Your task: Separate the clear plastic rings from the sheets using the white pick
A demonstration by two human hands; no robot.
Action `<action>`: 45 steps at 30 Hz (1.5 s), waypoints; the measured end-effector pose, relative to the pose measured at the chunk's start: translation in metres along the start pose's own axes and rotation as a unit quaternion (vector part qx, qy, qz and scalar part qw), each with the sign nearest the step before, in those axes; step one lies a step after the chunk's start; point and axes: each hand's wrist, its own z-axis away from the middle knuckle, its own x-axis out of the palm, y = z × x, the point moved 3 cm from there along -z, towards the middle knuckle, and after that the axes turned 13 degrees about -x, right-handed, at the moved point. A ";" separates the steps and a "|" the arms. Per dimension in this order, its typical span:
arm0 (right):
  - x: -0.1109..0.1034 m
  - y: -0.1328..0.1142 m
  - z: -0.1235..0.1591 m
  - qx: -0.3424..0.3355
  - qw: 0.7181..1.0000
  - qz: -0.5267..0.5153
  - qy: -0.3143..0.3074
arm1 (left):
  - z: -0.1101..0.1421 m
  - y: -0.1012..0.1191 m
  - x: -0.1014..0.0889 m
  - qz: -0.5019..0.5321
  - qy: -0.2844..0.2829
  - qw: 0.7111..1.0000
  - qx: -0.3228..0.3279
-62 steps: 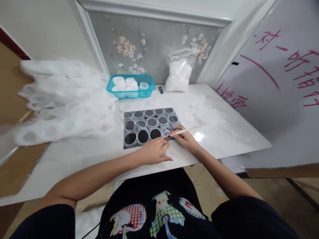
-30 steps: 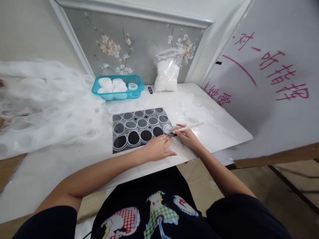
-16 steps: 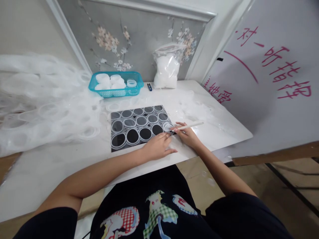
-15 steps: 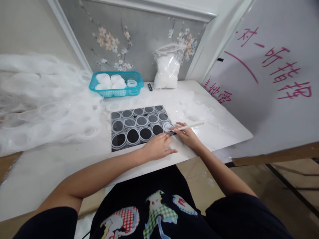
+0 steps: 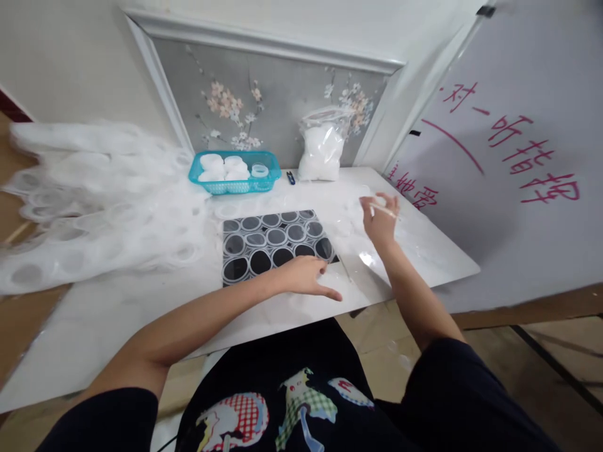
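The left hand lies flat with fingers spread at the near right corner of the black mat. The right hand is raised beside the mat, fingers pinching a thin white stick.

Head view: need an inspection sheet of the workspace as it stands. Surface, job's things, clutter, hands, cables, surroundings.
Surface: white glossy table, glare near the front edge.
Job's things: black mat with rows of clear rings; thin white stick.
Clutter: heap of punched-out clear plastic sheets at left; teal basket of white round pieces; bag of white material; small dark item between them.
Hands: left hand flat at the mat's near edge; right hand raised off the table, pinching the stick.
Cables: nothing seen.
Surroundings: floral wall panel; whiteboard with red writing at right.
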 end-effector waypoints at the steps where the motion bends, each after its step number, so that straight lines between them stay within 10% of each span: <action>1: -0.001 0.010 -0.009 0.062 0.998 0.020 0.002 | 0.003 -0.001 0.000 0.002 -0.007 1.000 0.009; 8: -0.009 0.009 0.008 0.157 0.978 0.001 -0.137 | 0.071 -0.034 0.005 -0.100 0.106 0.978 0.150; 16: -0.008 -0.057 0.058 -0.013 0.913 -0.397 -0.094 | 0.149 -0.116 -0.009 -0.102 0.270 0.957 -0.029; 26: -0.009 -0.075 0.053 -0.232 0.910 -0.280 -0.198 | 0.144 -0.114 -0.013 -0.181 0.283 0.941 -0.034; 38: -0.008 -0.073 0.051 -0.147 0.948 -0.250 -0.132 | 0.167 -0.113 -0.013 -0.195 0.299 0.934 0.022; 45: 0.021 -0.165 0.001 -0.137 0.887 -0.428 -0.109 | 0.151 -0.125 -0.023 -0.229 0.336 0.897 0.174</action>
